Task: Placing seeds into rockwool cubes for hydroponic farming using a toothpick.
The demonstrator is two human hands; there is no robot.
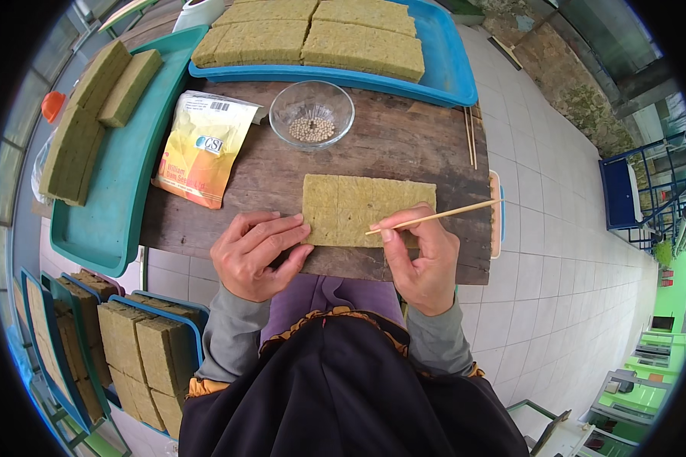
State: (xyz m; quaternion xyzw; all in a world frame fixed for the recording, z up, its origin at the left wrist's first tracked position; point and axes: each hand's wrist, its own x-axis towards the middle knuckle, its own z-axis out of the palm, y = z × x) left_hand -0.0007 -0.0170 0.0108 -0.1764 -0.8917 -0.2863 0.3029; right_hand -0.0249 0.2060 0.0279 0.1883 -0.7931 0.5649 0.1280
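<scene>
A rectangular rockwool slab (343, 197), scored into blocks with small holes, lies on the wooden table before me. My left hand (260, 251) holds its left edge, fingertips against the side and thumb by the near corner. Between the thumb and fingers of my right hand (423, 251) is a thin wooden skewer (463, 209). The skewer's tip meets or hovers just over the slab's top near the front; which of these, I cannot tell. Beyond the slab stands a clear glass bowl (312, 94) with pale round seeds (311, 130) in its bottom.
A seed packet (206, 148) lies left of the bowl. The blue tray (446, 68) and green tray (111, 194) carry rockwool slabs. Two thin sticks (471, 137) lie near the table's right edge. Stacked rockwool blocks (126, 337) in trays stand at lower left.
</scene>
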